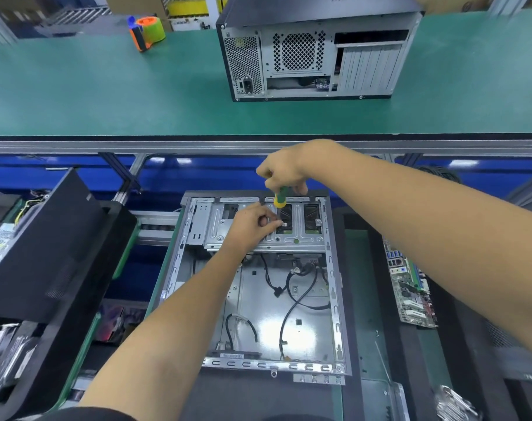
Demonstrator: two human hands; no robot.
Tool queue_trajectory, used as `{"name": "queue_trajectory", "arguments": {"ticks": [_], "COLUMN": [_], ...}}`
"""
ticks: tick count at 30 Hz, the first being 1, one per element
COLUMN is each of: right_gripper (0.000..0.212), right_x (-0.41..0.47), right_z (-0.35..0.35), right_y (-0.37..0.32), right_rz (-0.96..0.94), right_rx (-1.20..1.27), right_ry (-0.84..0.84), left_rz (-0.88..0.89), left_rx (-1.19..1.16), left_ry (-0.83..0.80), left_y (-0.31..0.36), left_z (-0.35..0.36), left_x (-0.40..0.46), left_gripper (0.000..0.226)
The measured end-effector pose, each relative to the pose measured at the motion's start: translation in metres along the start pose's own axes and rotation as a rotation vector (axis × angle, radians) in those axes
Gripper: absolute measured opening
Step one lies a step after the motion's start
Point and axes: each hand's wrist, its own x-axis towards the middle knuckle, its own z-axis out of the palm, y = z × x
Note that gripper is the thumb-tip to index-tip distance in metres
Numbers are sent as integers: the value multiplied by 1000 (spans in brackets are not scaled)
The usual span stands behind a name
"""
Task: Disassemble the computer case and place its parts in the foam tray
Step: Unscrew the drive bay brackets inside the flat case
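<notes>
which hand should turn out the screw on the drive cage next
Right. The right hand already grips the screwdriver upright over the drive cage. The left hand pinches near the tip, better placed to steady it or catch the screw.

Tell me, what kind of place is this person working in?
Most likely a factory line for assembling or dismantling computers. A green conveyor belt carries a closed computer case, an opened computer case lies at the worker's station, and the right hand holds a screwdriver over it.
</notes>
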Motion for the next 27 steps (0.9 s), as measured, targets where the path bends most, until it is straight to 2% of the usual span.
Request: {"name": "queue_trajectory", "arguments": {"ticks": [1, 3, 7, 9, 12, 14, 16, 19, 21, 24, 27], "right_gripper": [11, 19, 25, 34, 14, 15, 21, 29, 33, 28, 16], "right_x": [-1, -3, -3, 0, 3, 4, 3, 2, 1, 4, 1], "right_z": [-2, -1, 11, 13, 15, 18, 21, 17, 10, 4, -1], "right_y": [0, 0, 7, 12, 16, 16, 11, -1, -10, -10, -7], "right_rz": [-16, -77, -175, -170, -131, -92, -58, 84, 114, 43, -69], "right_rx": [-57, -133, -69, -41, 95, 225, 209, -201, -361, -312, -88], "right_ry": [-13, 32, 138, 168, 242, 296, 332, 312, 275, 200, 124], "left_rz": [5, 3, 4, 3, 5, 7, 7, 2, 1, -6, -15], "left_rx": [-1, 3, 13, 9, 14, 10, 13, 29, 30, 34, 31], "left_ry": [4, 8, 8, 9, 11, 11, 11, 2, -1, -4, -6], "left_y": [0, 0, -2, -2, -4, -4, -4, -5, -5, -5, -4], "left_z": [0, 0, 1, 1, 1, 2, 2, 2, 2, 2, 1], "left_x": [0, 1, 2, 2, 2, 2, 2, 3, 3, 3, 3], "left_gripper": [14, 15, 15, 15, 13, 12, 12, 12, 12, 13, 16]}}
